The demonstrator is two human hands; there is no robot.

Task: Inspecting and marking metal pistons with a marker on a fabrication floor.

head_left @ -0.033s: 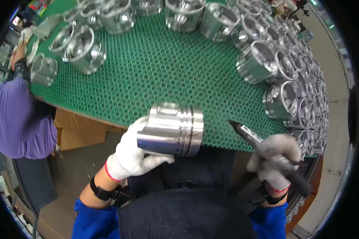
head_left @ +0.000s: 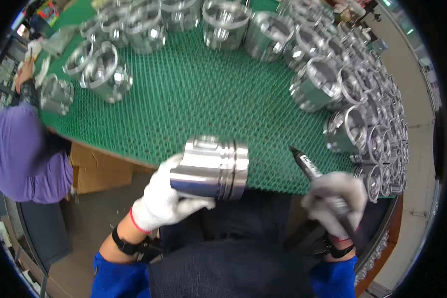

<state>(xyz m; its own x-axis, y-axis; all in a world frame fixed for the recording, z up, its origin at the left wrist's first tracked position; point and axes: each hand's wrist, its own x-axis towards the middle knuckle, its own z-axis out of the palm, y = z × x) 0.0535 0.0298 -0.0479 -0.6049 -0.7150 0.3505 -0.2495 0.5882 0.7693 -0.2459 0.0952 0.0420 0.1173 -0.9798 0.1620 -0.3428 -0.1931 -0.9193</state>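
Note:
A shiny metal piston [head_left: 208,169] lies on its side in my left hand [head_left: 166,198], its ring grooves toward the right. My white-gloved left fingers and thumb close around its left end and underside, over the table's near edge. To the right, my right hand [head_left: 337,201], also in a white glove, is closed on a black marker pen [head_left: 307,164]. The pen's dark tip points up and left, apart from the piston. A blurred dark shape crosses the lower part of the right hand; I cannot tell what it is.
A green perforated mat [head_left: 208,94] covers the table. Many pistons [head_left: 317,84] stand along its far and right sides, others [head_left: 107,74] at the left. A co-worker in a purple top [head_left: 20,154] is at the left edge, near a cardboard box [head_left: 102,166].
The table and its pistons sit slightly lower in the picture. My right hand has shifted a little left with the marker pen, and the held piston appears slightly lower.

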